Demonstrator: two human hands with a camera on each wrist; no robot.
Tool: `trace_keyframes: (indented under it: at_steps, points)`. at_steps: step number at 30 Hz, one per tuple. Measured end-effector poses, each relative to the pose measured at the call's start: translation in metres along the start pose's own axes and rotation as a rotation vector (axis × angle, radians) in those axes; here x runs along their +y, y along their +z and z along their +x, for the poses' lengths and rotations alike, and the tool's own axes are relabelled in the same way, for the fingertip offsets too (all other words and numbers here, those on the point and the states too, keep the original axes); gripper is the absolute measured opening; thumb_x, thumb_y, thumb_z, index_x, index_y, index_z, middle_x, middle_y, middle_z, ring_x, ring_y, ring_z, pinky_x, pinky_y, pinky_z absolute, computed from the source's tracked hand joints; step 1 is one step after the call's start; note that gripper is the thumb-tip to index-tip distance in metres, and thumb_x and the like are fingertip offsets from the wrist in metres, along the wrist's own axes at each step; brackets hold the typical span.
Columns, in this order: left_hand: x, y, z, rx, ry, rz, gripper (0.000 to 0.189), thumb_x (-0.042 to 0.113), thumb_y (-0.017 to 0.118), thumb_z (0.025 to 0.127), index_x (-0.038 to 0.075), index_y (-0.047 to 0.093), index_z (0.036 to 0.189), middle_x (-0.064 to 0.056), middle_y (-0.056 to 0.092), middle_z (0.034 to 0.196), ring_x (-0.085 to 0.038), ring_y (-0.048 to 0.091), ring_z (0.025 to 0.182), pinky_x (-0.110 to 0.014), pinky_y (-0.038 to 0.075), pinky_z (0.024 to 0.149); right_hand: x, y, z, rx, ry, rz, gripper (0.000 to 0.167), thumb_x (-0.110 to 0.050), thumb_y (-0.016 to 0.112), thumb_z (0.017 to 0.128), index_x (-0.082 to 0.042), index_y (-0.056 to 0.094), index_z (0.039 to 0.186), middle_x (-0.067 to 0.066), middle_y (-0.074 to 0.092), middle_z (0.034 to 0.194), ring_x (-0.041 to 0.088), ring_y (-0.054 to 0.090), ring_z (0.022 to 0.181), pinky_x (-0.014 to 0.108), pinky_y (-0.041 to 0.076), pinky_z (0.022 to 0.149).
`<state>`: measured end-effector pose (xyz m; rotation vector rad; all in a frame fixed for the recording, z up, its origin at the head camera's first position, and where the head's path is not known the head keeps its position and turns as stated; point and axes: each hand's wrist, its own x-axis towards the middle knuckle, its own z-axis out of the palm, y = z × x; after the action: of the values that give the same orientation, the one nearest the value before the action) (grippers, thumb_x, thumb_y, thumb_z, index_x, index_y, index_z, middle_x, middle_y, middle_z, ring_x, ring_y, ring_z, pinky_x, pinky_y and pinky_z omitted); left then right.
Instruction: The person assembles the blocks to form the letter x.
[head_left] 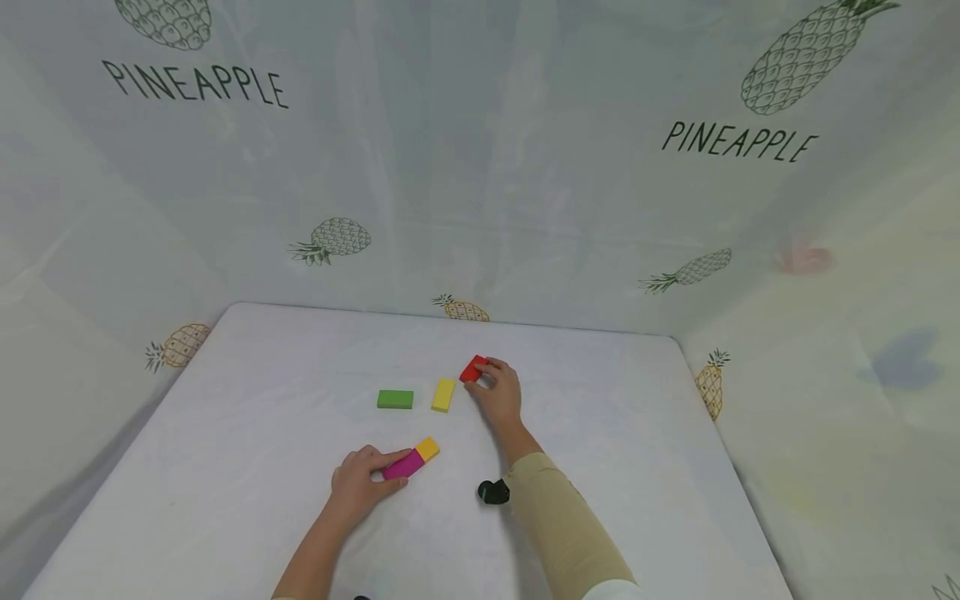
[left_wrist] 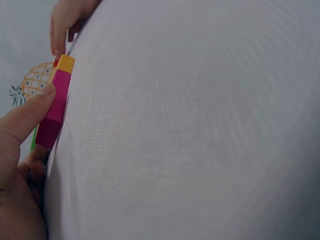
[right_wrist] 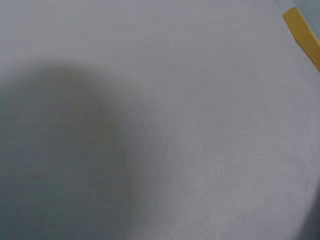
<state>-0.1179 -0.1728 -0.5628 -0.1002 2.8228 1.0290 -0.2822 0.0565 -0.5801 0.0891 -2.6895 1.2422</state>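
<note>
Red block point(head_left: 471, 369), partly hidden by right hand point(head_left: 501, 393)

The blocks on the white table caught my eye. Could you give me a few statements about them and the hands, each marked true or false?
1. The left hand grips the magenta block. True.
2. The right hand holds the green block. False: it pinches the red block; the green block lies apart from both hands.
3. An orange block touches one end of the magenta block. True.
4. In the head view, the green block lies between the yellow block and the red block. False: the yellow block is the middle one.
</note>
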Motion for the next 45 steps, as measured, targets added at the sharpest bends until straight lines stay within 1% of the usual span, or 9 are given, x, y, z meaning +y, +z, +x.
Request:
trace_keyframes:
  at_steps: [6,13,15,20,24,31,35,40,45]
  points:
    - [0.001,-0.001,-0.001,0.006,0.005,0.002,0.047,0.029,0.083,0.077,0.031,0.071,0.122,0.006,0.047,0.082,-0.016,0.042,0.081,-0.036,0.029,0.069,-0.002,-0.002,-0.003,0.033,-0.004,0.074,0.032,-0.019,0.081,0.081,-0.012,0.074,0.111,0.004,0.057,0.131,0.027,0.046,0.126,0.042,0.039,0.102]
    - [0.001,-0.001,-0.001,-0.001,-0.006,-0.003,0.047,0.029,0.083,0.077,0.031,0.07,0.122,0.006,0.047,0.081,-0.016,0.042,0.081,-0.036,0.029,0.069,-0.002,-0.002,-0.004,0.046,-0.044,0.074,0.03,-0.022,0.082,0.079,-0.013,0.076,0.108,0.006,0.061,0.126,0.03,0.048,0.121,0.045,0.039,0.1]
    - [0.001,-0.001,0.0,-0.004,-0.008,-0.005,0.047,0.029,0.083,0.077,0.031,0.07,0.122,0.006,0.047,0.082,-0.016,0.042,0.081,-0.036,0.029,0.069,-0.003,-0.002,-0.003,0.032,-0.025,0.094,0.03,-0.024,0.081,0.08,-0.015,0.076,0.108,0.004,0.06,0.126,0.029,0.048,0.121,0.045,0.038,0.101]
    - [0.002,-0.001,0.0,0.004,-0.003,0.006,0.048,0.029,0.082,0.077,0.031,0.07,0.123,0.005,0.048,0.082,-0.016,0.043,0.082,-0.036,0.03,0.069,-0.005,-0.006,0.0,-0.039,0.1,0.227,0.032,-0.023,0.079,0.082,-0.016,0.074,0.113,-0.001,0.057,0.133,0.026,0.041,0.13,0.047,0.032,0.106]
    - [0.001,-0.001,0.0,0.007,-0.003,0.005,0.047,0.028,0.082,0.077,0.031,0.07,0.123,0.005,0.047,0.082,-0.016,0.042,0.082,-0.036,0.029,0.07,-0.008,-0.008,-0.002,-0.064,0.149,0.276,0.033,-0.021,0.08,0.082,-0.016,0.074,0.114,-0.002,0.055,0.134,0.026,0.039,0.133,0.047,0.033,0.106]
    - [-0.001,0.002,0.0,-0.001,-0.004,-0.002,0.048,0.029,0.082,0.077,0.033,0.069,0.123,0.005,0.047,0.082,-0.016,0.043,0.083,-0.037,0.029,0.07,-0.015,-0.01,-0.012,-0.067,0.161,0.29,0.033,-0.018,0.08,0.081,-0.016,0.074,0.114,-0.003,0.055,0.133,0.025,0.039,0.133,0.046,0.033,0.107]
    - [-0.003,0.003,0.001,0.01,0.004,-0.006,0.048,0.029,0.082,0.077,0.032,0.069,0.123,0.005,0.047,0.082,-0.016,0.043,0.083,-0.037,0.029,0.07,-0.021,-0.014,-0.02,-0.064,0.153,0.293,0.035,-0.017,0.08,0.081,-0.015,0.073,0.116,-0.002,0.055,0.133,0.026,0.042,0.131,0.046,0.033,0.107]
    - [-0.003,0.002,0.0,0.031,0.025,-0.009,0.046,0.028,0.082,0.078,0.03,0.071,0.122,0.006,0.047,0.081,-0.016,0.043,0.081,-0.036,0.029,0.069,-0.024,-0.017,-0.028,-0.073,0.173,0.315,0.034,-0.018,0.079,0.082,-0.016,0.073,0.116,-0.004,0.055,0.133,0.025,0.043,0.13,0.044,0.037,0.104]
    - [-0.001,0.0,-0.001,0.028,0.031,-0.007,0.046,0.028,0.082,0.078,0.029,0.07,0.122,0.005,0.047,0.081,-0.016,0.042,0.081,-0.036,0.029,0.069,-0.026,-0.018,-0.037,-0.077,0.182,0.339,0.034,-0.017,0.079,0.082,-0.015,0.074,0.115,-0.003,0.055,0.132,0.026,0.045,0.127,0.044,0.042,0.1]
